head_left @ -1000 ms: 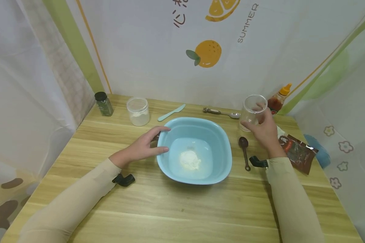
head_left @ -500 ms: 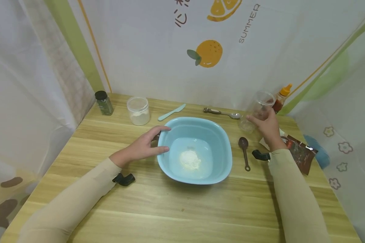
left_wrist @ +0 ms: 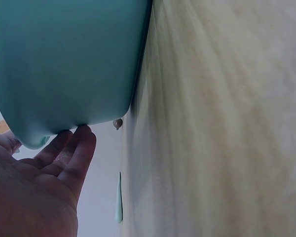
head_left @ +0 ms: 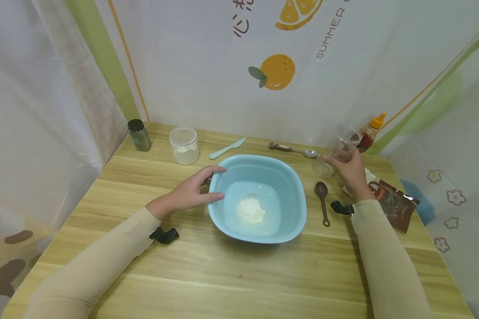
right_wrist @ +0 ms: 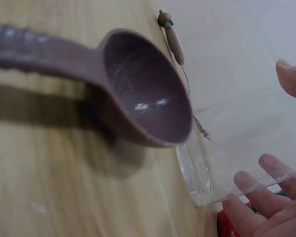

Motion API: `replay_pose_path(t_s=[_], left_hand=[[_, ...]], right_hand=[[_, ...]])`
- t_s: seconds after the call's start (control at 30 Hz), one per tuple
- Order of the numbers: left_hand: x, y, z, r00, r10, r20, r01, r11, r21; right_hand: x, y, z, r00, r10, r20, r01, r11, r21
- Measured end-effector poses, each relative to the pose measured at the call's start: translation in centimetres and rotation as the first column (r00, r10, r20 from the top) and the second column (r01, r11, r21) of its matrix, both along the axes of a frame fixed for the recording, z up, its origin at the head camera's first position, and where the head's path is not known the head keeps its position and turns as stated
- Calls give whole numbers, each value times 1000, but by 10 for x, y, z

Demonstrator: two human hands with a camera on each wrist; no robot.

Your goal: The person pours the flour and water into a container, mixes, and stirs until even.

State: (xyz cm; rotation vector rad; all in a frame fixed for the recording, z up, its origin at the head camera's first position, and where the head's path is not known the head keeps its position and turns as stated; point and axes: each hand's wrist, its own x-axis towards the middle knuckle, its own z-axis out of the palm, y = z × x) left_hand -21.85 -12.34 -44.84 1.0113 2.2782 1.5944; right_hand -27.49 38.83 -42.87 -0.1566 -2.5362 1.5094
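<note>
My left hand (head_left: 187, 190) holds the left side of a light blue basin (head_left: 293, 195). Its thumb and index finger lap over the rim, while other fingertips touch the outer wall in the left wrist view. White powder (head_left: 250, 210) lies in the basin. At the table's back right, my right hand (head_left: 350, 172) grips a clear jar (head_left: 324, 168), thumb on one side and fingers on the other. The jar's base appears at table level in the right wrist view. Near that hand lies a brown measuring spoon (head_left: 321, 190), large in the right wrist view (right_wrist: 143, 89).
Along the back stand a dark-capped herb jar (head_left: 140, 136), a jar of white powder (head_left: 184, 147), a pale green knife (head_left: 227, 148) and a metal spoon (head_left: 291, 149). A sauce bottle (head_left: 369, 135) and a brown packet (head_left: 395, 204) are at right. Curtains surround the table.
My right hand has moved the clear jar to the right and lower, towards the sauce bottle. Over the last half second it hardly shifts. The left hand and basin stay in place.
</note>
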Motion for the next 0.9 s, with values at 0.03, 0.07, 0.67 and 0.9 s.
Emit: replay_pose_path(t_s=[0.03,0.07,0.67,0.9], left_hand=[[0,0,0,1000,-2,2,2,1000,1],[0,0,0,1000,-2,4,2,1000,2],[1,0,1,1000,-4,5,4,1000,14],[2,1,1,1000,1,-1,-1,1000,13]], right_hand=[[0,0,0,1000,3,-3,-3,1000,1],[1,1,-1,1000,9,-6,-9,1000,0],[28,9,9,995,70,75,-73,996,46],[54,8,19,999,31,35,-35,993,115]])
